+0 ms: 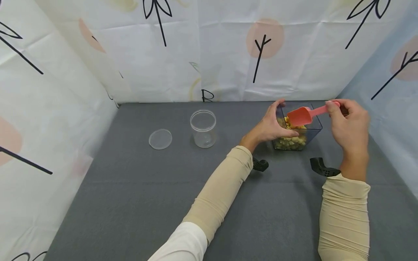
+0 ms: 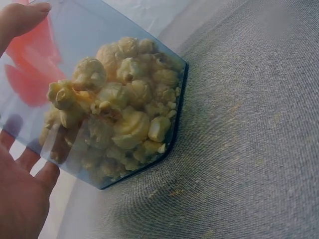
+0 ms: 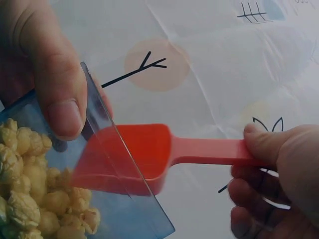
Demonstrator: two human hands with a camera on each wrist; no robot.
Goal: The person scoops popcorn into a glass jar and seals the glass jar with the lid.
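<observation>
A clear bluish square container [image 1: 311,135] partly filled with popcorn [image 2: 119,104] stands at the back right of the table. My left hand [image 1: 272,125] grips its left side, the thumb along the near wall and the fingers round the far side. In my right hand [image 1: 351,121] is the handle of a red scoop [image 1: 299,116], pinched between thumb and fingers. The scoop's bowl reaches over the container's rim, just above the popcorn, and looks empty in the right wrist view.
A clear round jar [image 1: 204,132] stands left of the container, with a clear round lid [image 1: 160,139] lying flat beside it. Printed cloth [image 1: 225,61] hangs behind the grey table [image 1: 156,195]. A black wrist mount [image 1: 323,168] sticks out at the right wrist.
</observation>
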